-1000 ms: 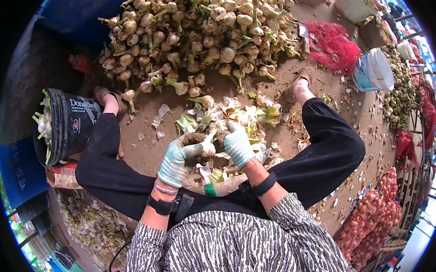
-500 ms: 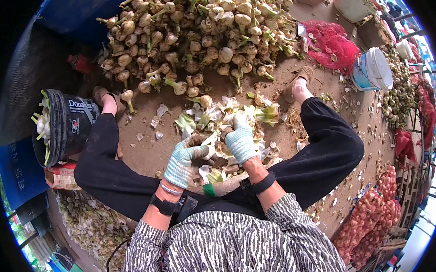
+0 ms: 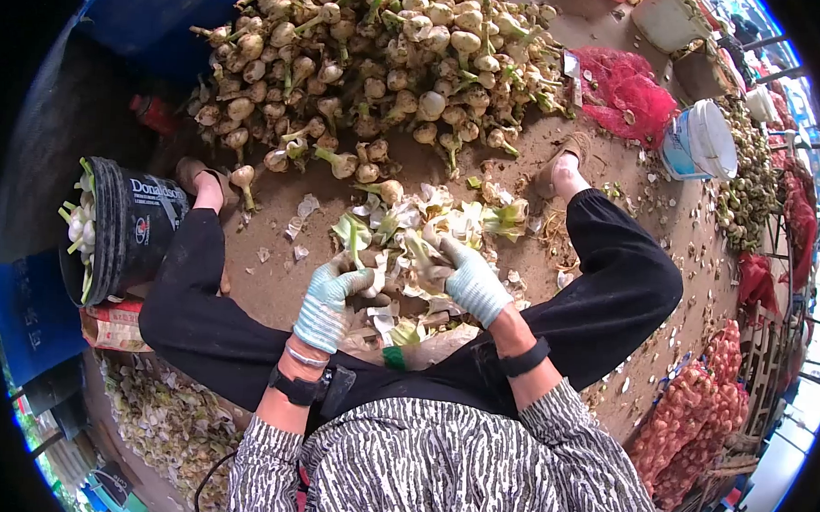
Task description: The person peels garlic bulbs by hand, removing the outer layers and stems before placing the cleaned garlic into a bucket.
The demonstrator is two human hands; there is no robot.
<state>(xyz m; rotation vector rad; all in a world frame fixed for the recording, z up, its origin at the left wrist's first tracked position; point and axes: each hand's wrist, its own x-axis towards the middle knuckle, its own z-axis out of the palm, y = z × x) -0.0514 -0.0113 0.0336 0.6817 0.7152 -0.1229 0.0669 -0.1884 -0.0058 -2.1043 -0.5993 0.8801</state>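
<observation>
My left hand (image 3: 328, 298), in a striped knit glove with dirty fingertips, is closed on a peeled garlic bulb (image 3: 378, 275) whose green stem (image 3: 354, 239) points away from me. To its right, my gloved right hand (image 3: 469, 279) pinches a pale strip of garlic husk (image 3: 418, 249). A gap separates the two hands. Beneath and beyond them lies a heap of loose garlic husks (image 3: 457, 220) on the ground between my legs. Past that rises a large pile of unpeeled garlic bulbs (image 3: 372, 71) with stems and dirt on them.
A black bucket (image 3: 141, 235) holding peeled, stemmed garlic stands left of my leg. A white-and-blue bucket (image 3: 685, 144) and red netting (image 3: 623, 96) are at the upper right. Filled red mesh sacks (image 3: 687, 414) lie at the right. Husk scraps (image 3: 169, 419) cover the lower left floor.
My hands have moved apart, the right one going right and the left slightly left. A strip of husk has come away in my right hand, and the bulb's green stem now shows upright.
</observation>
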